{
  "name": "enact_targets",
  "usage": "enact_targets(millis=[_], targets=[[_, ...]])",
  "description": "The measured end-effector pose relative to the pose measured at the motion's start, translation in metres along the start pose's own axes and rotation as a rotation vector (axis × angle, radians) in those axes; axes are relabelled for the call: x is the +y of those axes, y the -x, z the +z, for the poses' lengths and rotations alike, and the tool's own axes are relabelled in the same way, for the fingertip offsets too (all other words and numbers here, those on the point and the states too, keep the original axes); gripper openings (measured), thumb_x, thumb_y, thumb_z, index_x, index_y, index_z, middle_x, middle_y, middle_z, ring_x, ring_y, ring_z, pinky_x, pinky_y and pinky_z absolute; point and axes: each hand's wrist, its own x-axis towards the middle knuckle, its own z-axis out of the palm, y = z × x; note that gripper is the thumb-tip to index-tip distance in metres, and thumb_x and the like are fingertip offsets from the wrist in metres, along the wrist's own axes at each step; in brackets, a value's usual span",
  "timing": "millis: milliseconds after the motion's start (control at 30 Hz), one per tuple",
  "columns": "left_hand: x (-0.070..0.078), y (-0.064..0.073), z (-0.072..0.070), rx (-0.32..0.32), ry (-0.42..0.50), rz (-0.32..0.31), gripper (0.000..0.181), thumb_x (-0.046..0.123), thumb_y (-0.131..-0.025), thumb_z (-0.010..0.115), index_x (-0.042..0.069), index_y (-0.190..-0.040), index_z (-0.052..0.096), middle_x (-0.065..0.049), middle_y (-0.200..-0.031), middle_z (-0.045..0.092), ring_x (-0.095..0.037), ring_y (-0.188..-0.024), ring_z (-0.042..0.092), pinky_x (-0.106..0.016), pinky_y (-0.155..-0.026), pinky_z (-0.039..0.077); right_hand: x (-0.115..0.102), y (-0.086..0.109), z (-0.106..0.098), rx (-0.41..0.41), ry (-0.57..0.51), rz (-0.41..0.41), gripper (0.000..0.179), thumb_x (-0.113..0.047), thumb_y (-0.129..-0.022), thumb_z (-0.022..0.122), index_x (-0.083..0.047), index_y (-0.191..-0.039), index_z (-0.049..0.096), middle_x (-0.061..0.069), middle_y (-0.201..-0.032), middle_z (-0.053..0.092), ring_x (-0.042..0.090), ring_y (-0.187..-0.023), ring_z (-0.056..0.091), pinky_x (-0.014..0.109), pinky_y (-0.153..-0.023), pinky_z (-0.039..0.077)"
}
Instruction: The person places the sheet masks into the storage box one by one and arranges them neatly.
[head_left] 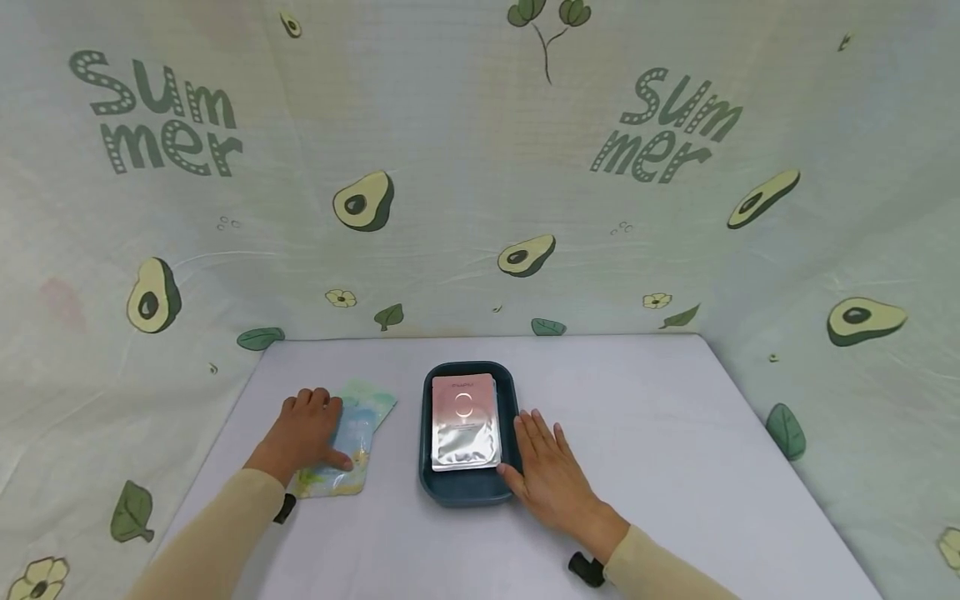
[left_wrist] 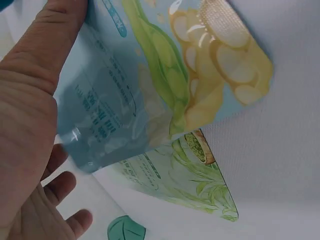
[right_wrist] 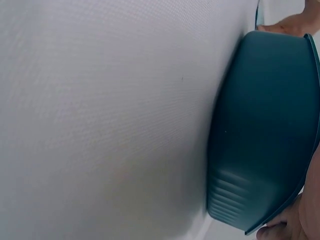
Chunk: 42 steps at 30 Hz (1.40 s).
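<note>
My left hand (head_left: 303,435) holds a blue sheet mask sachet (head_left: 351,437), its thumb lying across the printed face. In the left wrist view the blue sachet (left_wrist: 165,75) shows pea pods and beans; the index finger is hidden. Beneath it, a green sachet (left_wrist: 190,175) sticks out. My right hand (head_left: 551,475) rests along the right rim of a dark teal tray (head_left: 468,493), fingers straight and thumb at the rim. Inside the tray lies a pink and silver sachet (head_left: 465,425), apparently atop another. The right wrist view shows the tray's outer wall (right_wrist: 265,115).
A white-covered table (head_left: 660,425) carries the tray and sachets. Behind it and along both sides hangs a cloth (head_left: 442,283) printed with avocados, leaves and lettering. Dark wrist devices (head_left: 587,570) sit at both cuffs.
</note>
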Motion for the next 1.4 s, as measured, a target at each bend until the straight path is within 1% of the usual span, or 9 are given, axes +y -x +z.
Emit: enact_targets(millis=[133, 233, 400, 567, 767, 900, 1067, 1200, 1400], targets=[[0.002, -0.001, -0.003, 0.079, -0.028, -0.037, 0.109, 0.069, -0.059, 0.095, -0.006, -0.124, 0.050, -0.027, -0.120, 0.055, -0.052, -0.120, 0.049, -0.073, -0.104, 0.038, 0.000, 0.000, -0.001, -0.005, 0.005, -0.001, 0.079, -0.053, -0.110, 0.047, 0.007, -0.161, 0.034, 0.024, -0.169, 0.033, 0.039, -0.160, 0.025, 0.065, -0.127, 0.023], [0.005, -0.004, -0.012, 0.182, -0.062, -0.056, 0.102, 0.062, -0.058, 0.099, -0.005, -0.115, 0.048, -0.023, -0.106, 0.055, -0.050, -0.110, 0.053, -0.071, -0.101, 0.041, 0.000, 0.000, -0.002, -0.004, 0.005, -0.003, 0.079, -0.053, -0.110, 0.047, 0.007, -0.161, 0.034, 0.024, -0.169, 0.033, 0.039, -0.160, 0.026, 0.065, -0.127, 0.024], [0.010, -0.006, -0.024, 0.382, -0.108, -0.075, 0.088, 0.046, -0.062, 0.103, -0.003, -0.105, 0.044, -0.017, -0.088, 0.048, -0.040, -0.085, 0.053, -0.058, -0.083, 0.049, 0.001, -0.001, -0.003, -0.002, 0.005, -0.004, 0.079, -0.052, -0.110, 0.047, 0.007, -0.161, 0.035, 0.024, -0.169, 0.033, 0.040, -0.160, 0.026, 0.065, -0.126, 0.024], [0.017, -0.004, -0.032, 0.446, -0.066, -0.092, 0.077, 0.030, -0.069, 0.102, -0.003, -0.106, 0.043, -0.018, -0.089, 0.046, -0.036, -0.078, 0.049, -0.049, -0.064, 0.049, 0.002, -0.001, -0.003, -0.008, 0.010, -0.005, 0.079, -0.053, -0.111, 0.046, 0.007, -0.161, 0.034, 0.024, -0.169, 0.032, 0.040, -0.160, 0.026, 0.066, -0.126, 0.024], [0.022, 0.002, -0.038, 0.422, 0.012, -0.103, 0.063, 0.014, -0.080, 0.094, -0.007, -0.116, 0.046, -0.023, -0.098, 0.050, -0.038, -0.087, 0.052, -0.049, -0.066, 0.055, 0.002, -0.001, -0.003, -0.003, 0.008, 0.004, 0.079, -0.053, -0.110, 0.046, 0.007, -0.161, 0.034, 0.024, -0.169, 0.033, 0.040, -0.160, 0.026, 0.066, -0.126, 0.024], [0.026, 0.007, -0.039, 0.382, 0.055, -0.107, 0.041, -0.003, -0.092, 0.077, -0.009, -0.120, 0.047, -0.025, -0.102, 0.049, -0.038, -0.088, 0.050, -0.047, -0.065, 0.056, 0.002, -0.001, -0.003, 0.002, 0.007, 0.000, 0.079, -0.052, -0.110, 0.047, 0.007, -0.160, 0.035, 0.024, -0.168, 0.034, 0.040, -0.160, 0.027, 0.066, -0.126, 0.025], [0.029, 0.011, -0.039, 0.384, 0.064, -0.090, 0.020, -0.014, -0.097, 0.061, -0.010, -0.114, 0.051, -0.025, -0.102, 0.049, -0.037, -0.088, 0.050, -0.047, -0.063, 0.057, 0.002, -0.001, -0.002, 0.004, 0.005, 0.001, 0.079, -0.053, -0.110, 0.048, 0.007, -0.160, 0.035, 0.024, -0.168, 0.034, 0.040, -0.160, 0.027, 0.066, -0.126, 0.025], [0.030, 0.012, -0.040, 0.374, 0.096, -0.126, 0.022, -0.011, -0.097, 0.063, -0.005, -0.118, 0.058, -0.028, -0.111, 0.050, -0.042, -0.092, 0.051, -0.049, -0.064, 0.057, 0.002, -0.001, -0.001, 0.003, -0.001, 0.002, 0.079, -0.052, -0.110, 0.048, 0.007, -0.161, 0.035, 0.024, -0.169, 0.033, 0.040, -0.160, 0.027, 0.066, -0.126, 0.025], [0.027, 0.014, -0.038, 0.321, 0.238, -0.228, 0.036, -0.005, -0.097, 0.066, 0.003, -0.131, 0.056, -0.032, -0.120, 0.044, -0.042, -0.086, 0.054, -0.050, -0.061, 0.053, 0.003, 0.000, 0.002, 0.001, -0.002, -0.001, 0.079, -0.052, -0.110, 0.048, 0.007, -0.161, 0.034, 0.024, -0.169, 0.033, 0.040, -0.160, 0.026, 0.066, -0.126, 0.024]])
